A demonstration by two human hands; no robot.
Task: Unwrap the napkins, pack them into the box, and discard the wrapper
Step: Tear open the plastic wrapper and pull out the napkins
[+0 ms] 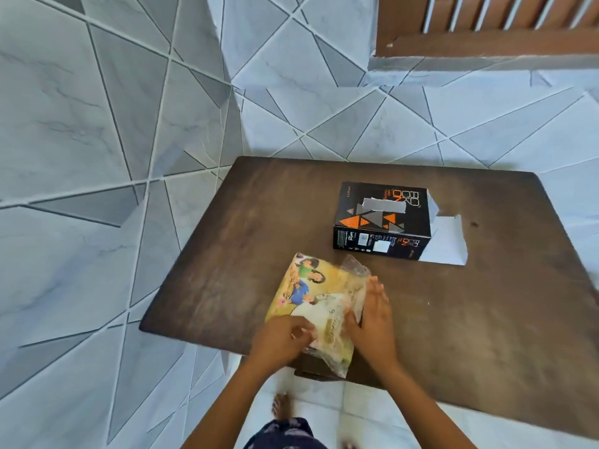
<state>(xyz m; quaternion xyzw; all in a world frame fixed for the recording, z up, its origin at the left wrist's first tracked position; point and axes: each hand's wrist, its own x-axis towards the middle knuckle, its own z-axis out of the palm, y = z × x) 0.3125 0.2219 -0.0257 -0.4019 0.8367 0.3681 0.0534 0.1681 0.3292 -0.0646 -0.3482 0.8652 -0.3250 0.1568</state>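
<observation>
Head view: the left hand [281, 339] has its fingers [303, 325] curled and pinching the plastic at the near end of the napkin pack [319, 306], apparently gripping the wrapper there; the right hand [372, 315] lies flat and unclenched against the pack's right edge, grasping nothing, only steadying it. The pack sits at the near edge of the dark wooden table [453, 335], directly under both hands, its long axis running from the person toward the far side, with a crumpled clear flap [355, 265] sticking up at the far right corner. Both forearms come in from below, converging on the pack. The black box [382, 218] lies farther off, ahead and to the right, nearer the right hand, its white flap [447, 241] open to the right
</observation>
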